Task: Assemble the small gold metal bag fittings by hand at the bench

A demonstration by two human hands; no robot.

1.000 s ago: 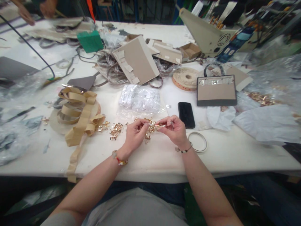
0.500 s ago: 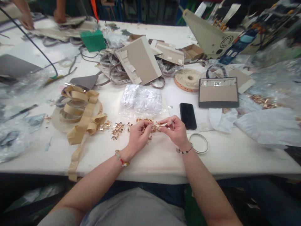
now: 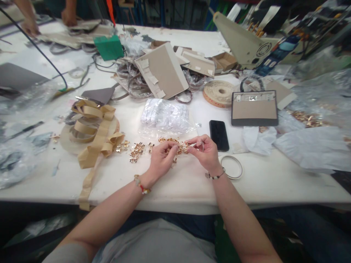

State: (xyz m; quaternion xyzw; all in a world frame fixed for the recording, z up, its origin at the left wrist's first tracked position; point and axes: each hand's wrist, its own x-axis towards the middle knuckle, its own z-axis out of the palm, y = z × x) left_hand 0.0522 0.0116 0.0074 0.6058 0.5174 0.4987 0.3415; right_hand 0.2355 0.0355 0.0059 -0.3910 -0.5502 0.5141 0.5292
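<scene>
Both of my hands meet over a pile of small gold metal fittings near the middle of the table. My left hand is closed, thumb against the fingers, at one end of a gold metal fitting. Between thumb and fingertips, my right hand pinches the other end of that piece. The fitting's exact shape is partly hidden by my fingers. More loose gold fittings lie left of my left hand. A clear bag of white pieces rests just beyond the pile.
A tan ribbon coil lies at left. Right of my hands are a black phone and a tape ring. Farther back sit a flat bag panel, a tape roll and a green box. Another person's hands are at far left.
Almost nothing differs. My right hand's fingers have shifted very slightly at the gold fitting, while my left hand keeps its place.
</scene>
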